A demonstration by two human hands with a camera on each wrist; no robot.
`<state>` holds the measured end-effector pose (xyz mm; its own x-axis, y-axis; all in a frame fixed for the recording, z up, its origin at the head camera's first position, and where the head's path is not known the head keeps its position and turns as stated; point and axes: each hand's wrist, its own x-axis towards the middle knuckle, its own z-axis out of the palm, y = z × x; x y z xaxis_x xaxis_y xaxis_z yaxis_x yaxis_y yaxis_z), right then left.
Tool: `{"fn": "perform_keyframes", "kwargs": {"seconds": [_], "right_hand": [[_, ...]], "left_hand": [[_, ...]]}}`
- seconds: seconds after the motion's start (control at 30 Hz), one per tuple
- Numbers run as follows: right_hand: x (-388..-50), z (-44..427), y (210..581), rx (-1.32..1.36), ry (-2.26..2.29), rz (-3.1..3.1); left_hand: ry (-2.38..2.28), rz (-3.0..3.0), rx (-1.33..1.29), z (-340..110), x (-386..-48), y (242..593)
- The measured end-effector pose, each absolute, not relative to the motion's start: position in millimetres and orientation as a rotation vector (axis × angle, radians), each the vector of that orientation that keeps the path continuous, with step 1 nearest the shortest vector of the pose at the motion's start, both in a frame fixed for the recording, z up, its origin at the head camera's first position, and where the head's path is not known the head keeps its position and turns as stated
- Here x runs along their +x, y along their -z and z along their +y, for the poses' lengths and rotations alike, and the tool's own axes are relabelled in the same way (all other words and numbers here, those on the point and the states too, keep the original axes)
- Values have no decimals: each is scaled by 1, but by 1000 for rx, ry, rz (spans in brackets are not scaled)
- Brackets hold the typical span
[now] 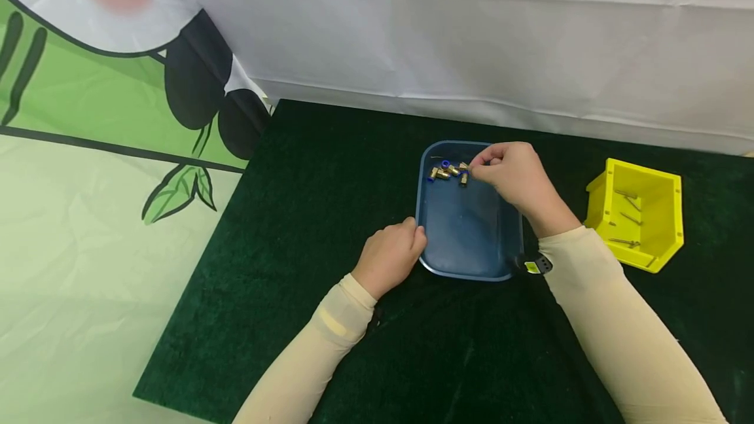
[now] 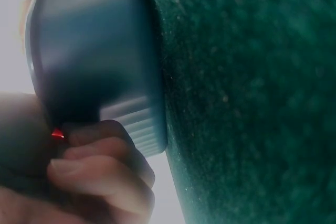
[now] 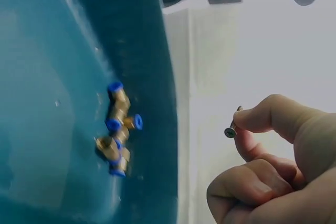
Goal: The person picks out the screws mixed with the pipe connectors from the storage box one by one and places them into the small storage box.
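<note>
A blue tray (image 1: 465, 234) stands on the dark green cloth, and my left hand (image 1: 390, 250) grips its left rim. The left wrist view has the curled fingers (image 2: 102, 174) against the tray's side (image 2: 89, 35). Over the tray's far right part, my right hand (image 1: 518, 174) pinches a small screw (image 3: 232, 127) between thumb and forefinger. Its flat head shows in the right wrist view. Near that hand, several brass fittings with blue ends (image 1: 452, 171) lie in the far left part of the tray, bunched together (image 3: 118, 124).
To the right of the tray is a yellow bin (image 1: 664, 214) with several screws (image 1: 630, 218) inside. A white cloth (image 1: 448, 38) hangs behind the table. At left, a printed cloth (image 1: 88, 234) lies beyond the table's edge.
</note>
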<state>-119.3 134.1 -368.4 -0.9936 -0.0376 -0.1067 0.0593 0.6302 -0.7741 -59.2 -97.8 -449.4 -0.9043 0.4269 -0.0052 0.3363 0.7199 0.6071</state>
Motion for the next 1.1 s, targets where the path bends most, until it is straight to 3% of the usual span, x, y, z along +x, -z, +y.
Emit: {"fn": "perform_keyframes", "kwargs": {"seconds": [0.3, 0.67, 0.83, 1.1], "right_hand": [[-88, 194, 366, 174, 1316, 2783], [-39, 285, 386, 636, 1262, 2727], [-28, 300, 400, 852, 1181, 2721], [-28, 309, 405, 930, 1217, 2721]], "left_hand": [[-943, 2780, 601, -95, -59, 453], [-865, 2848, 603, -95, -59, 452], [-868, 2848, 605, -97, -59, 453], [-914, 2825, 602, -95, -61, 457]]}}
